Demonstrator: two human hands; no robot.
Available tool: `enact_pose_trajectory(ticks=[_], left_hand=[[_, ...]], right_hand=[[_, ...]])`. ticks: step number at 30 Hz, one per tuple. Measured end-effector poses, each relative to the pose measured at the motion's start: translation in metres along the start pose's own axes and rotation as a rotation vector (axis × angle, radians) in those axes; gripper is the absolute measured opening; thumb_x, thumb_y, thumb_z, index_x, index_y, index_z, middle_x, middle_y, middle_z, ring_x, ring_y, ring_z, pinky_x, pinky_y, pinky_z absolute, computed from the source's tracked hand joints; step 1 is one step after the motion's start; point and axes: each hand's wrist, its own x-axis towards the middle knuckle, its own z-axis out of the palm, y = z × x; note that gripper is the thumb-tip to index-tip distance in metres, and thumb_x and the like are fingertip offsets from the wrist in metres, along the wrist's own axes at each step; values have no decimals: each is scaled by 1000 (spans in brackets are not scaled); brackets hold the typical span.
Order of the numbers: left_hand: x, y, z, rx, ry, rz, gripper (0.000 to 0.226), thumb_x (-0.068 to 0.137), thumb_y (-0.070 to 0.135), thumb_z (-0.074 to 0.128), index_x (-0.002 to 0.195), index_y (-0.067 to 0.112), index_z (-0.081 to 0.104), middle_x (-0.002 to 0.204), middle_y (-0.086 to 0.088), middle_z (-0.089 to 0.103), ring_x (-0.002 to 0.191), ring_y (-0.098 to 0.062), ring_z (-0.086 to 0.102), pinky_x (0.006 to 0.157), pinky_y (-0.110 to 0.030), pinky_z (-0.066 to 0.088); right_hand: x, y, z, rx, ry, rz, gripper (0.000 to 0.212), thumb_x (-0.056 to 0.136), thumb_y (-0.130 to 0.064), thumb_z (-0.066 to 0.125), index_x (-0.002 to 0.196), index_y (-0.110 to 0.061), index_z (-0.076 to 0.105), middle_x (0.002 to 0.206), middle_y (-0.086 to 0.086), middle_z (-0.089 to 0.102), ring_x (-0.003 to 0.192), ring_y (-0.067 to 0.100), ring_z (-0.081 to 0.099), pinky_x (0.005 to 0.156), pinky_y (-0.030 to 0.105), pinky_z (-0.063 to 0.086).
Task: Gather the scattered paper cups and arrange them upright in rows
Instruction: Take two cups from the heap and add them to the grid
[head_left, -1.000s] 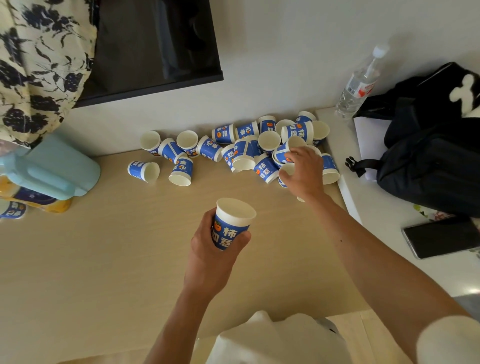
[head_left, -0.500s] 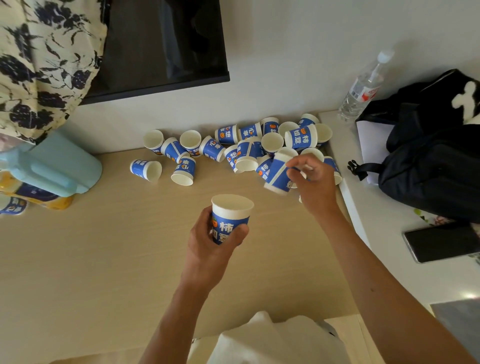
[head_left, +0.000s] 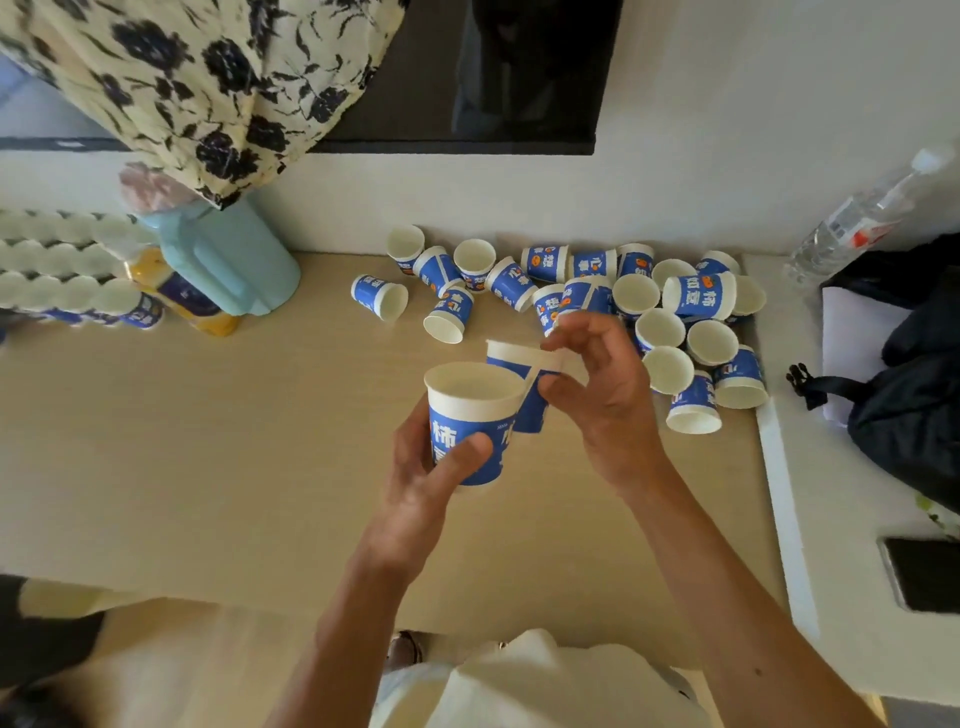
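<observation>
My left hand (head_left: 423, 475) grips an upright blue-and-white paper cup (head_left: 470, 421) above the middle of the wooden table (head_left: 208, 467). Right beside it, my right hand (head_left: 602, 395) pinches the rim of a second cup (head_left: 524, 387), whose side touches the first cup. Behind them several more cups lie scattered in a pile (head_left: 670, 317) along the wall, some on their sides, some mouth up. At the far left, rows of upright cups (head_left: 57, 270) stand at the table's edge.
A light blue jug (head_left: 228, 260) and an orange-capped container (head_left: 176, 296) stand at the back left under a floral cloth (head_left: 197, 78). To the right on a white counter are a water bottle (head_left: 857, 223), a black bag (head_left: 909, 364) and a phone (head_left: 919, 574).
My right hand lifted a cup out of the pile and carried it left and toward me, up against the cup in my left hand. The view shifted left, revealing the cup rows.
</observation>
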Motion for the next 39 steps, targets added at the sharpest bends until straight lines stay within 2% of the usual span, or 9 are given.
enact_pose_trajectory(ticks=[4,8,11,15,18,22,27,33,39], left_hand=[[-18,10,-24,1,91,62,36,79,38,66,114,31,71,111,-12,72,101,-26,65,86,-42,53],[-36,21,-48,0,164,105,35,79,37,66,113,31,70,108,-11,73,98,-23,67,83,-37,54],[-53,30,-70,55,188,127,38,79,39,65,114,26,68,105,-6,74,96,-20,68,81,-33,54],[-81,41,-110,88,215,134,36,79,39,67,114,32,69,106,0,75,95,-14,69,81,-29,55],[-106,48,-150,82,331,158,48,77,41,69,119,18,66,105,-2,75,94,-15,70,80,-29,55],[-131,54,-198,123,498,169,57,72,44,74,121,18,65,103,-3,75,95,-24,69,76,-26,55],[-166,64,-268,207,616,210,52,71,46,75,119,30,67,105,3,74,96,-24,66,87,-42,54],[-199,74,-331,271,664,195,56,69,49,76,121,32,66,105,7,74,100,-17,66,90,-46,53],[-201,78,-380,284,707,185,55,70,50,75,122,35,65,106,9,74,101,-16,66,86,-46,54]], right_hand=[[2,2,39,51,-64,62,75,78,9,70,143,-19,43,135,9,53,127,19,54,89,23,52],[2,6,69,45,-149,189,89,74,-7,79,152,-15,35,137,8,61,120,15,63,87,24,54],[0,8,94,21,-257,293,85,74,-9,80,150,-19,42,119,-5,73,108,15,68,86,29,56],[-9,12,136,13,-322,320,84,75,-7,83,149,-12,43,116,-9,74,110,10,67,87,25,55],[-22,11,175,-5,-300,307,85,64,-24,82,144,-15,52,123,0,71,116,20,63,93,33,53],[-42,13,227,-44,-318,270,66,63,-25,80,126,-13,65,115,15,71,107,23,67,89,34,54],[-69,19,303,-90,-292,248,67,56,-31,80,120,-16,67,107,2,75,99,14,70,79,24,55],[-95,33,367,-89,-212,243,70,52,-35,81,118,-17,67,105,1,75,94,10,70,75,17,53],[-92,47,410,-104,-230,279,51,64,-20,79,114,-21,69,105,3,75,97,17,70,82,29,53]])
